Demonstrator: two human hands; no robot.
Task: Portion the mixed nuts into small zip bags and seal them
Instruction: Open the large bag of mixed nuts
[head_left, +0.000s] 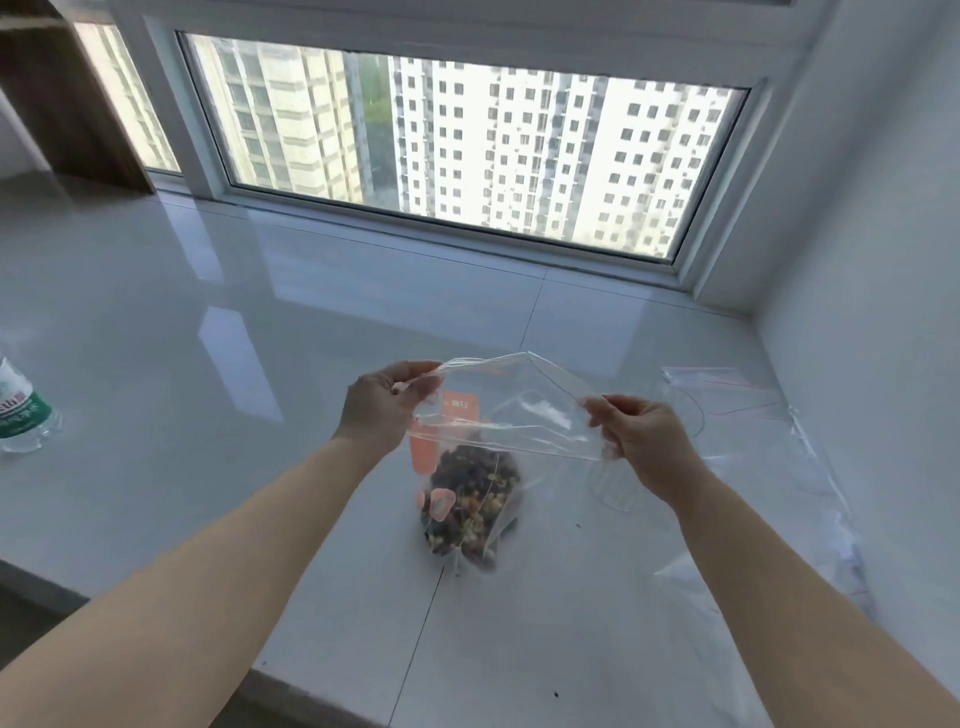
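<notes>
- Head view: I see both bare forearms reaching out over a glossy white tiled surface (156, 322) below a wide window (467, 150).
- Left hand (382, 408): grip closed in a pinch on the left top edge of a clear empty zip bag (514, 405); fingers curled round the plastic.
- Right hand (641, 436): grip likewise pinched on the right edge of the same bag, thumb and fingers curled on the film.
- The clear bag is held up off the surface between the two hands, its mouth stretched sideways; from this view I cannot tell whether the zip strip is parted or closed.
- Under the held bag, on the surface: a transparent pouch of mixed nuts with an orange label (470, 499), lying near the middle, nearer to me than the hands. Dark and pale pieces show through the film.
- Right of the hands: a loose pile of flat clear zip bags (727, 389) spread on the surface along the right wall.
- Far left edge: a clear plastic water bottle with a green label (23, 410), well apart from the bags.
</notes>
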